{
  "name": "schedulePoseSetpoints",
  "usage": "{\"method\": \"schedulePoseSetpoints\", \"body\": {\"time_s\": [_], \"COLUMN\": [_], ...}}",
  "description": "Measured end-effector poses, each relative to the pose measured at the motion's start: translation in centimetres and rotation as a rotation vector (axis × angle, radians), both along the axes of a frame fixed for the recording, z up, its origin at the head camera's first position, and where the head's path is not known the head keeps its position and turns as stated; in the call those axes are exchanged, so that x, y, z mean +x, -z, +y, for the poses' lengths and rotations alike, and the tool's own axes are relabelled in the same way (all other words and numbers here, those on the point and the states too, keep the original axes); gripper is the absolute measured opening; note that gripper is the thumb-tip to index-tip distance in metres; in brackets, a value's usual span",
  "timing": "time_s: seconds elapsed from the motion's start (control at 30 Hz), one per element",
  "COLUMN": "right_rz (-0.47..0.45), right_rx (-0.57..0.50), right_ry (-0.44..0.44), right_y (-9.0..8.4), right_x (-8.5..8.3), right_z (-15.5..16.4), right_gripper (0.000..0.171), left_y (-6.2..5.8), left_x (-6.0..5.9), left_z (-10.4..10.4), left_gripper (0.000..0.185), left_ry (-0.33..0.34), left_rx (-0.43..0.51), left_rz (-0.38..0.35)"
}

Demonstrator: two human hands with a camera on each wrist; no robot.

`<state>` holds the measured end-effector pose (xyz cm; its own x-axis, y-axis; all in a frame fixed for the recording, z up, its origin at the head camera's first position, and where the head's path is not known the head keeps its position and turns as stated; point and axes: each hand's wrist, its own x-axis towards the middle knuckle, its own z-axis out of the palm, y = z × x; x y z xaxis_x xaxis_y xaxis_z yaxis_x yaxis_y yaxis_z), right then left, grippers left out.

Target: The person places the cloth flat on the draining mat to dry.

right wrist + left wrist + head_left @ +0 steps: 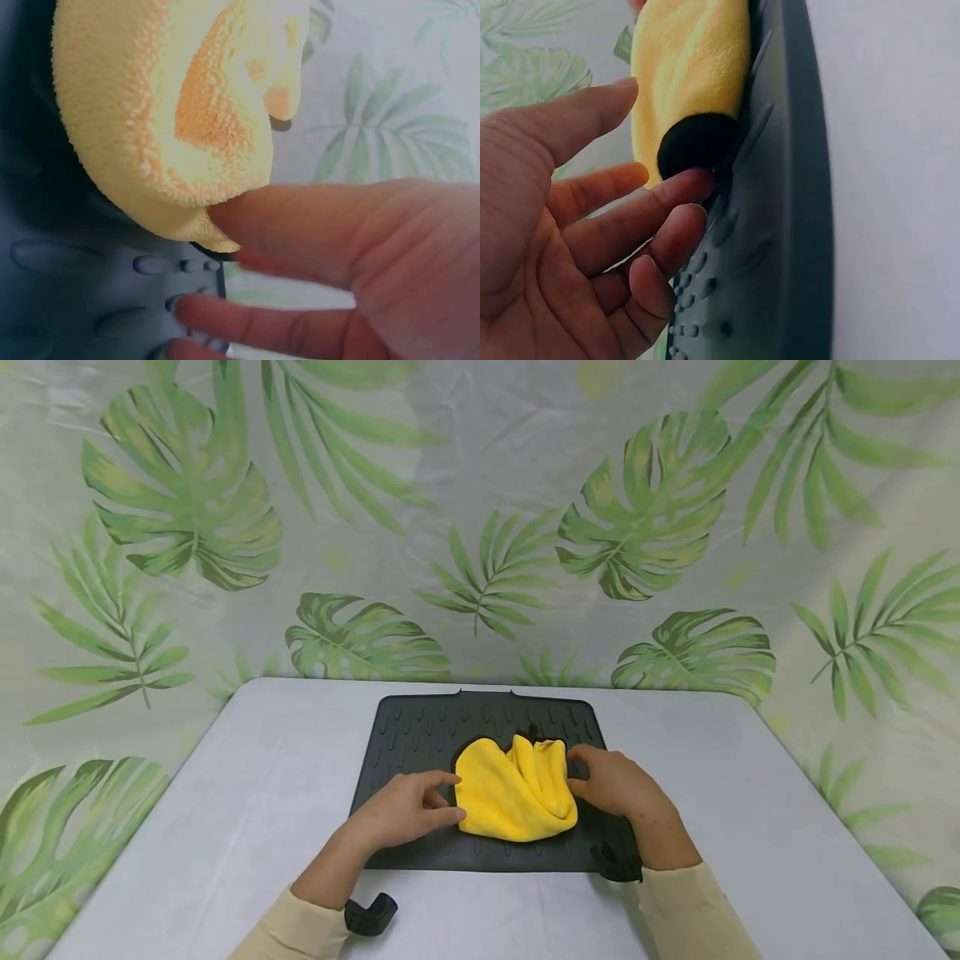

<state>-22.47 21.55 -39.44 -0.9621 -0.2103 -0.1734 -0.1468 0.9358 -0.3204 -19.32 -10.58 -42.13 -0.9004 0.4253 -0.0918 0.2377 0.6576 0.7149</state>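
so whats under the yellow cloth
The yellow cloth lies on a dark mat with raised bumps. Something black shows at the cloth's left side; whether it is attached is unclear. Anything deeper beneath is covered.

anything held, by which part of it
The left hand holds nothing; whether the right hand pinches the right side of the yellow cloth cannot be told.

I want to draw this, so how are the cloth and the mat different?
The cloth is mostly yellow; the mat is dark. The cloth is fuzzy and folded; the mat lies flat with raised bumps. The cloth takes up less room than the mat under it. Both have dark colour: black shows at the cloth's edge.
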Motion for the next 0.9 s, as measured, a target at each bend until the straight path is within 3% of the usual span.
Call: {"method": "schedulePoseSetpoints", "body": {"time_s": [0.2,0.5,0.9], "right_rz": [0.016,0.101,0.132], "right_rx": [-0.107,-0.020,-0.025], "right_ry": [-0.058,-0.177,-0.169], "right_y": [0.2,0.7,0.8], "right_x": [-0.1,0.0,0.3], "right_z": [-0.4,-1.1,-1.3], "right_gripper": [0.059,0.021,0.015], "left_y": [0.3,0.3,0.1], "left_x": [0.2,0.3,0.1], "left_z": [0.5,1.1,0.9], "left_gripper": [0.057,0.057,0.051], "left_ry": [0.049,0.060,0.018], "left_rx": [0.012,0.012,-0.009], "left_rz": [0.007,-0.007,0.082]}}
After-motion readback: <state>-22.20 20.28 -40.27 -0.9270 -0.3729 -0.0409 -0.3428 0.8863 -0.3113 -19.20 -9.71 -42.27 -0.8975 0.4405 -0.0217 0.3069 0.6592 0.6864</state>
